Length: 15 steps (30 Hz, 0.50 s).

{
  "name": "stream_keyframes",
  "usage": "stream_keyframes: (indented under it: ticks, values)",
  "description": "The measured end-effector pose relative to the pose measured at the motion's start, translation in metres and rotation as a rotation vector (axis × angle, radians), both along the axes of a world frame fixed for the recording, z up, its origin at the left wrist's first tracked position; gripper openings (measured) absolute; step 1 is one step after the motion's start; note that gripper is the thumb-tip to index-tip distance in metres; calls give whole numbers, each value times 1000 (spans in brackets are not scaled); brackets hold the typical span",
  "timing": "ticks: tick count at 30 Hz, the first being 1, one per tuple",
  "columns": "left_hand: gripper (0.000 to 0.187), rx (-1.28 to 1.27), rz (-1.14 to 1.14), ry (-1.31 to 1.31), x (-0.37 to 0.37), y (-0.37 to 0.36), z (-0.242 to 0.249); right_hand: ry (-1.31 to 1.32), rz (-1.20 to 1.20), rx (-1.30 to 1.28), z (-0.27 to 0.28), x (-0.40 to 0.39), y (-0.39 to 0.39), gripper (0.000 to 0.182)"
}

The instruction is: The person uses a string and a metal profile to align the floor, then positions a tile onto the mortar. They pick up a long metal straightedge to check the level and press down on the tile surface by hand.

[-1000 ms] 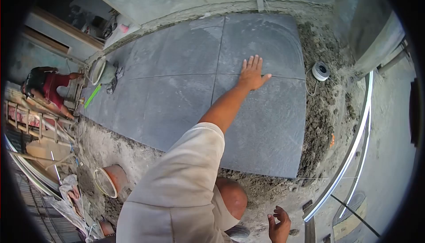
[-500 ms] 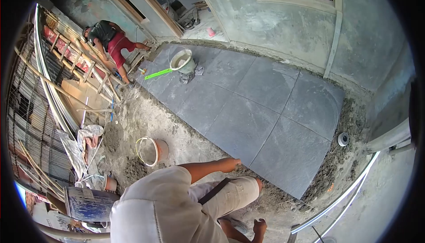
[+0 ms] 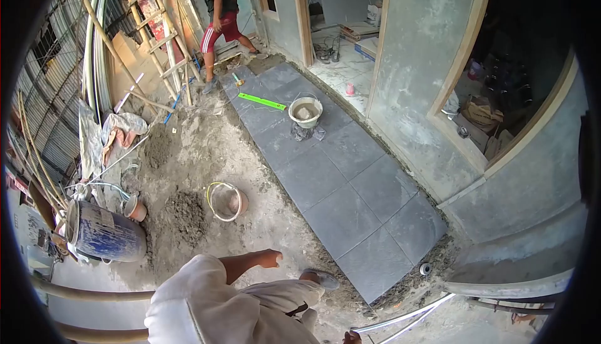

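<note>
My left hand (image 3: 270, 258) hangs in front of my body with its fingers curled in; I see nothing in it. Below it is the rough grey floor, with a row of dark grey tiles (image 3: 332, 212) lying farther ahead. My right hand (image 3: 352, 338) is low at the bottom edge, partly cut off, its fingers seemingly curled and nothing visible in them. Near it lie long pale metal strips (image 3: 407, 319). A bucket (image 3: 227, 202) with a yellow handle stands on the floor beyond my left hand. Neither hand touches the tiles.
A mortar bucket (image 3: 305, 113) and a bright green level (image 3: 261, 101) rest on the tiles. Another person (image 3: 216, 15) steps near the far end. A blue drum (image 3: 106, 231), a mortar heap (image 3: 186, 215) and a bamboo ladder (image 3: 153, 25) are leftward; a wire roll (image 3: 426, 269) is right.
My view has turned, showing more of the doorway and window. My body now stands farther from the tiles' edge. The other person has straightened from bending and is stepping.
</note>
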<state>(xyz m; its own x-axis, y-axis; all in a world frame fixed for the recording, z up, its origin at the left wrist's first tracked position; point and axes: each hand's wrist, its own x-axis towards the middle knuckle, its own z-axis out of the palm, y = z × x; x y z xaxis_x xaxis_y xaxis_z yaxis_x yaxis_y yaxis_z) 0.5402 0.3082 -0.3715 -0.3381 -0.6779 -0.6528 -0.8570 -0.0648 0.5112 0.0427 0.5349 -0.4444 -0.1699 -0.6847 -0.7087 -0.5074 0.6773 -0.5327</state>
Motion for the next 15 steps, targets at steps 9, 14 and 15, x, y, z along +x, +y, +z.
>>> stream_keyframes:
  ticks: [9,14,15]
  values:
    - [48,-49,393,173,44,101,56,58,-15,-175,-53,8,-44,29]
    - [66,62,547,-756,145,195,95,28,226,-303,86,89,-86,14]
    - [72,259,462,-957,179,222,135,95,331,-357,66,75,-92,21]
